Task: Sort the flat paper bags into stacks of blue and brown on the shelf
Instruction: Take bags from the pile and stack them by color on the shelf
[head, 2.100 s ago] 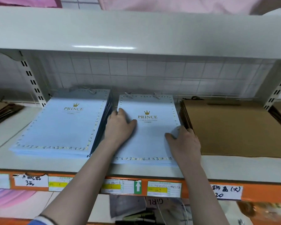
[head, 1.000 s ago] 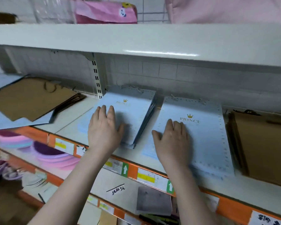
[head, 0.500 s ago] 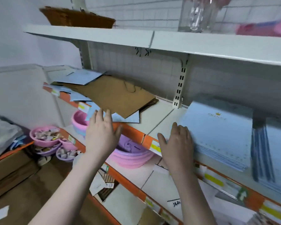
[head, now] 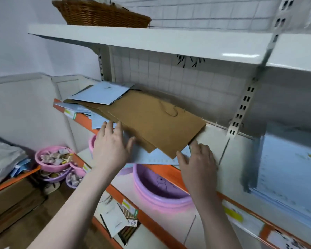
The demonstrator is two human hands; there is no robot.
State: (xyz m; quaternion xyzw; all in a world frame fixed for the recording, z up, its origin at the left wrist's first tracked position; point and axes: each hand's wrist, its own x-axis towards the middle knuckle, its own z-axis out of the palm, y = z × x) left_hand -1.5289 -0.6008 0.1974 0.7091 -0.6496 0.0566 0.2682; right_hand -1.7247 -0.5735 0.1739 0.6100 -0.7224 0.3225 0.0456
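Mixed pile of flat bags on the shelf (head: 214, 139), centre-left of frame: top brown bag (head: 156, 121) lies askew w/ its near corner past the shelf edge, more brown ones fanned under it, blue bag (head: 102, 93) on top at the back left, other blue ones poking out beneath. Another blue bag (head: 162, 158) sticks out under the brown corner, hanging over the orange shelf lip. Left hand (head: 111, 146) flat, fingers straight & spread, fingertips at the pile's front edge, thumb towards the brown bags, gripping nothing. Right hand (head: 197, 164) also flat on the shelf, fingers extended, index tip at the brown bag's right edge; not holding anything. Sorted blue stack (head: 287, 169) at right of frame, blurred, well apart from the pile. Below: purple basin (head: 160, 187) on lower shelf, pink bowls (head: 52, 159) lower left. Wicker basket (head: 101, 13) on upper shelf, top left.
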